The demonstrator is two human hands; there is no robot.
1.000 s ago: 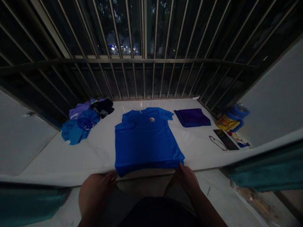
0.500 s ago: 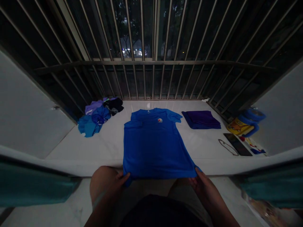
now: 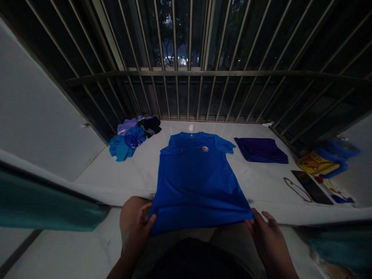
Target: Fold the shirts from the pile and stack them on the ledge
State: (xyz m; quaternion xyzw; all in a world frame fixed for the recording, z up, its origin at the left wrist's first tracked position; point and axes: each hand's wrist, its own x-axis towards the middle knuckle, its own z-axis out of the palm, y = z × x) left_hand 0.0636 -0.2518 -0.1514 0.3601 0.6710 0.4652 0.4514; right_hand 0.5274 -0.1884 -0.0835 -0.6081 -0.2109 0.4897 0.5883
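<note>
A blue T-shirt with a small round chest badge lies spread on the white window ledge, collar toward the window. Its left sleeve is folded in over the front, while the right one sticks outward. The hem hangs over the ledge's front edge, above my knees. My left hand pinches the hem's left corner between thumb and fingers. At the opposite corner, my right hand grips the hem with thumb and forefinger, its other fingers loosely curled.
Crumpled clothes lie at the back left. Folded dark blue and purple cloth sits right of the shirt. Farther right are a blue and yellow jar, a phone and a thin cord loop. Metal bars close off the back.
Both hands have moved apart, drawing the hem wider, and creases now run across the shirt's lower part. The whole view has shifted and tilted slightly.
</note>
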